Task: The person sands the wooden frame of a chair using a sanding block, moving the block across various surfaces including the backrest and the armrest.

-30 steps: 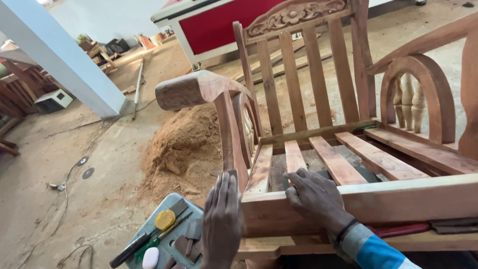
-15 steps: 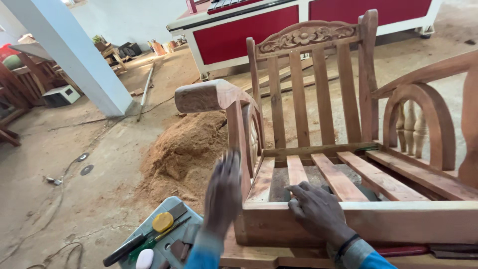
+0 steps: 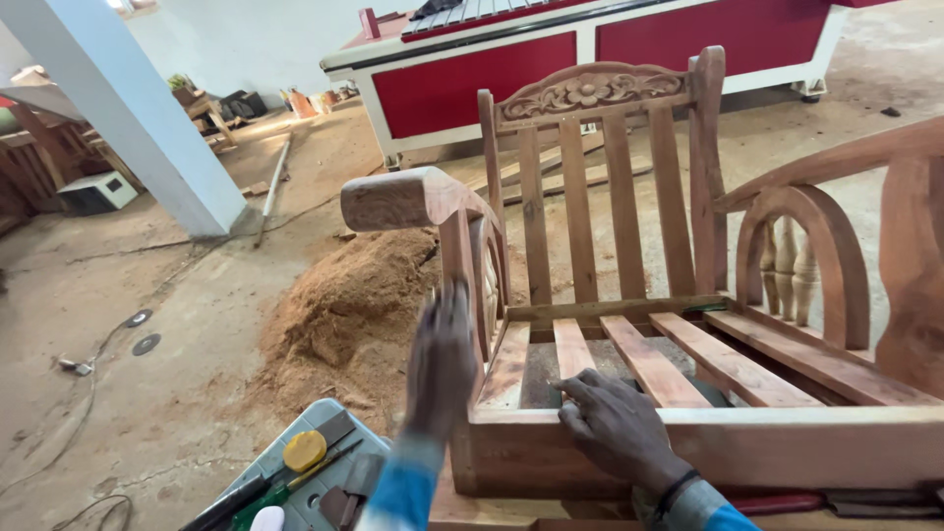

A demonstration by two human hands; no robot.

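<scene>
An unfinished wooden armchair (image 3: 629,295) with a slatted seat and a carved top rail stands in front of me. My right hand (image 3: 615,428) rests flat on its front seat rail (image 3: 787,442), fingers spread over the top edge. My left hand (image 3: 442,364) is raised and motion-blurred beside the chair's left front arm post (image 3: 457,256), fingers extended, holding nothing. Both wrists show blue sleeves.
A grey tool tray (image 3: 295,477) with a yellow tape measure and a screwdriver lies at lower left. A sawdust heap (image 3: 349,305) sits on the concrete floor beside the chair. A red and white machine (image 3: 551,69) stands behind. A white pillar (image 3: 128,118) rises at left.
My left hand has lifted from the front rail up toward the arm post. My right hand stays on the rail. The view has tilted up, showing more of the chair back.
</scene>
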